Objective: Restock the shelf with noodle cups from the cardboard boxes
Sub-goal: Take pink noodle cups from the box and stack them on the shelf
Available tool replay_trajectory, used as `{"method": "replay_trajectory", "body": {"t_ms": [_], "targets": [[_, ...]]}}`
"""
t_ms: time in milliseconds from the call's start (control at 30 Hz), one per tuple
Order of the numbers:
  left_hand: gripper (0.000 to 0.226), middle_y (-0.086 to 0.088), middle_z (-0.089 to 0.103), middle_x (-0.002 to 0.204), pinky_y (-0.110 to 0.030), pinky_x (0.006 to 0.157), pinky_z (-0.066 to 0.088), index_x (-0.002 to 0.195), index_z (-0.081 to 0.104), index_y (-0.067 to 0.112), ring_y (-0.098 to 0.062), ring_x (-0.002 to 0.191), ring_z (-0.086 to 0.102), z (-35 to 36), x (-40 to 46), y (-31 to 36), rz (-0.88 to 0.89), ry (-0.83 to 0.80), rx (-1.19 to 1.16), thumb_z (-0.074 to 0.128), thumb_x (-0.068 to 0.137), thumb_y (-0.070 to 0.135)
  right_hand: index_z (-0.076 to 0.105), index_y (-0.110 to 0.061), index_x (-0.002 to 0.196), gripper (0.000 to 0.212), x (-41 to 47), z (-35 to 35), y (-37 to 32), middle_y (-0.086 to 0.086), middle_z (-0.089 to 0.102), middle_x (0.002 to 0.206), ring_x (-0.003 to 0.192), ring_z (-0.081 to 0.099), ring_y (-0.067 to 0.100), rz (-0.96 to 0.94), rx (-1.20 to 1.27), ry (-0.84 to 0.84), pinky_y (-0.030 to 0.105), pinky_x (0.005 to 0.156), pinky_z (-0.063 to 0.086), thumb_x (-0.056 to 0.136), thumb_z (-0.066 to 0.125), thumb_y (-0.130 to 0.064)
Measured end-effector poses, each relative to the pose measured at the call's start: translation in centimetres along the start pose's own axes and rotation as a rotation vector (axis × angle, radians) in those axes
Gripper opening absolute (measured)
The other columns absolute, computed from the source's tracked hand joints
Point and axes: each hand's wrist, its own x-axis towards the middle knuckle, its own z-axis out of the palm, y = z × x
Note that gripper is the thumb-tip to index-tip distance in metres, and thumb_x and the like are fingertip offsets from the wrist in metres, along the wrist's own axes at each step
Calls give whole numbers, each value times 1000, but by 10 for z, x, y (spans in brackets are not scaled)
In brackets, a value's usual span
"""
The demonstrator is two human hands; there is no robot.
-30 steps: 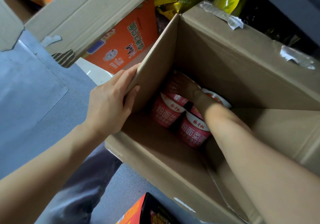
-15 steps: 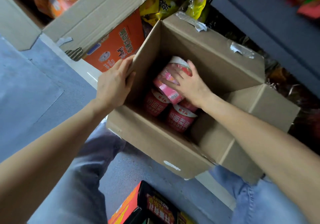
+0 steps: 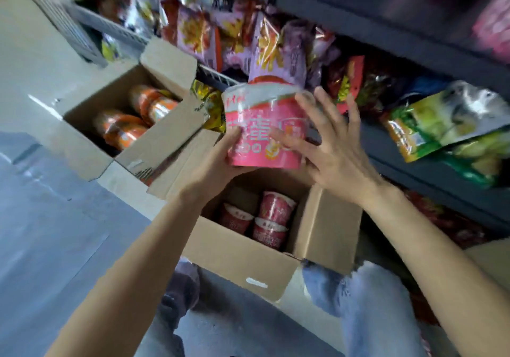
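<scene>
A: Hands first. What's hard to read?

B: Left hand cups the base and lower side of the pink noodle cup; most of its fingers sit behind or under the cup, only the thumb side shows. Right hand lies against the cup's right side with fingers spread and fairly straight, palm pressing, not wrapped. Motion blur smears the cup's print; lettering unreadable.

A: Change from half a second back?

B: Then the right hand was down in the near cardboard box lifting the cup, and the left held the box flap. Now both hands carry the cup above the box, level with the snack bags. View has swung up toward the shelf.

A: Cup's orientation?

B: Roughly upright, long axis near vertical, tipped slightly left at the top. White lid rim up and away, narrower base down toward the wrists.

A: Around it?

B: Three red cups remain in the near box, on their sides, partly hidden by its wall. A second box to the left holds orange packs, blurred. Green bags at right, cut by the frame edge. Denim knee below.
</scene>
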Motion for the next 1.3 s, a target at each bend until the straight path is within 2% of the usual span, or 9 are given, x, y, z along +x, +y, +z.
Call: {"method": "replay_trajectory", "body": {"t_ms": [100,200,267,467,633,833,1033,1167,1300], "targets": [[97,-11,59,129,-45,96,50,138,37,13,-27,117,59,34,-4,28,193,86,139,84,61,48,24,-37,146,62,5,-42,1,-1,35,148,136,31,15,428,579,-21,50,109,32,92,54,-39],[111,-5,54,133,-34,93,52,145,25,20,-18,119,57,70,0,58,414,117,290,88,56,43,20,-40,146,70,18,-83,4,-14,33,150,133,30,-6,691,1008,55,19,109,31,86,54,-49],[115,0,45,140,-28,97,48,148,15,24,-11,126,50,93,7,80,577,114,378,86,58,42,17,-39,146,79,29,-105,10,-16,36,148,133,34,-6,689,1097,149,17,109,33,81,61,-46],[122,7,33,146,-36,110,23,149,14,25,-3,130,22,164,67,141,753,325,884,74,53,71,19,-36,147,76,57,-131,71,-5,40,136,125,39,2,824,857,406,25,103,36,86,65,-39],[112,-9,34,136,-41,108,35,150,12,29,-26,129,38,210,143,130,585,251,836,74,60,54,12,-14,151,76,66,-106,121,6,31,148,135,32,14,966,696,480,3,94,22,92,59,-18],[76,7,50,135,-24,90,41,152,11,27,-10,117,50,230,200,121,543,136,729,57,91,25,8,-14,153,66,50,-76,154,7,3,159,146,8,19,975,516,283,9,101,8,99,45,-20],[53,-10,48,142,-33,104,35,148,29,17,-25,126,45,175,198,142,733,43,1277,46,99,19,47,-9,136,43,32,-54,117,15,42,144,141,20,37,816,143,348,51,115,19,94,47,-20],[36,4,62,117,-21,88,38,130,56,17,-12,106,51,131,142,114,967,207,1226,47,95,19,58,-10,124,34,17,-33,78,5,58,127,125,43,23,667,260,410,35,107,34,92,47,-15],[27,5,65,96,-32,76,48,118,62,19,-15,87,59,41,81,47,869,269,1176,48,95,22,59,-13,121,31,0,15,39,-3,69,102,88,58,12,636,501,194,20,76,40,90,53,-10]]}}
